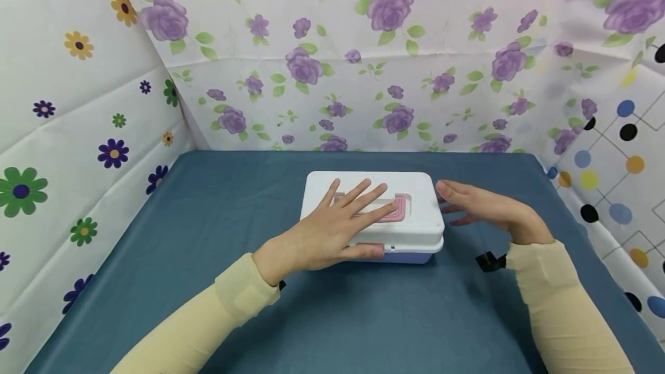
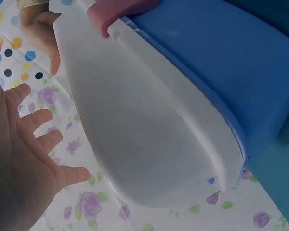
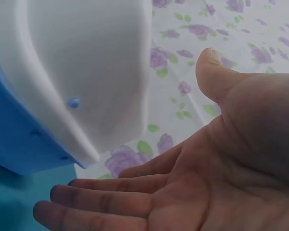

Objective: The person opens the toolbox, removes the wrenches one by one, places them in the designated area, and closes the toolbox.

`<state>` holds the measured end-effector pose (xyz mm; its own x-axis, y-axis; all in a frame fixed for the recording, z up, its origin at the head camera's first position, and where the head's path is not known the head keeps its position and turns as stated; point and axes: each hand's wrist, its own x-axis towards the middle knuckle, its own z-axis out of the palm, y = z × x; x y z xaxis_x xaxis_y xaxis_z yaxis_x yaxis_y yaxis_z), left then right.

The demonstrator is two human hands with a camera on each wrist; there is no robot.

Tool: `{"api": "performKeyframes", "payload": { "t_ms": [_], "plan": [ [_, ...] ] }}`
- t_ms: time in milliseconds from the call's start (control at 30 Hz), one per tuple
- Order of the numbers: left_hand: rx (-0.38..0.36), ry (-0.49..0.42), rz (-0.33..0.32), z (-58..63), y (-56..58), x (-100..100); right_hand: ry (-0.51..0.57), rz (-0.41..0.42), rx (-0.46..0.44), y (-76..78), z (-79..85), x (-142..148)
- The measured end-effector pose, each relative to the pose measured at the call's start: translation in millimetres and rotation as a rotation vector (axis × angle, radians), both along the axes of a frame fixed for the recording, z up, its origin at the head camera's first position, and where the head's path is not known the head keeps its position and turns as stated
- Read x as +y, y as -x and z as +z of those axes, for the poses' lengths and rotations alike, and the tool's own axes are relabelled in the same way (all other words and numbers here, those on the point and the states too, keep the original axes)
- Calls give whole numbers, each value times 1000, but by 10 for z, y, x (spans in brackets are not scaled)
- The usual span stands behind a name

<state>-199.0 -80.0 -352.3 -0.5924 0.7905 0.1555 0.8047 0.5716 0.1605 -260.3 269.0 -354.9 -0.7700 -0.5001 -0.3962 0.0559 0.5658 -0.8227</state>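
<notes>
A lidded plastic box [image 1: 374, 241] sits on the table, its lid [image 1: 423, 195] white and its base blue. A pink handle [image 1: 399, 209] lies in a recess on top of the lid. My left hand [image 1: 332, 227] is spread over the front left of the box, fingers straight and apart, overlapping the handle in the head view. In the left wrist view its fingers are beside the white lid [image 2: 135, 110]. At the box's right end, my right hand [image 1: 483, 206] is held with fingers extended and thumb apart, gripping nothing. The right wrist view shows its palm facing the lid's end.
The table [image 1: 234, 201] has a dark blue-green cloth. Behind it hangs a sheet with purple roses [image 1: 389, 10]. Patterned sheets also stand at the left [image 1: 52, 131] and right [image 1: 623, 212] sides. A black strap end [image 1: 490, 261] sticks out by the right cuff.
</notes>
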Motion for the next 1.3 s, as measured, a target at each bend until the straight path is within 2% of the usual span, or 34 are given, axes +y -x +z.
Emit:
{"api": "performKeyframes", "payload": {
  "t_ms": [167,333,533,700,1000,1300],
  "plan": [
    [28,6,-20,-28,-35,21,26,1,-43,3,-82,12],
    [45,55,-19,-91,-77,44,20,-2,-86,11,-186,8],
    [77,82,-23,-146,-107,57,88,-28,-139,27,-200,3],
    [92,80,-27,-167,-103,56,81,-36,-132,32,-181,-37],
    [143,137,-51,-216,-111,47,79,-60,-117,48,-157,-92],
    [181,162,-61,-306,-138,36,-16,-77,-105,36,-132,-116]
  ]
}}
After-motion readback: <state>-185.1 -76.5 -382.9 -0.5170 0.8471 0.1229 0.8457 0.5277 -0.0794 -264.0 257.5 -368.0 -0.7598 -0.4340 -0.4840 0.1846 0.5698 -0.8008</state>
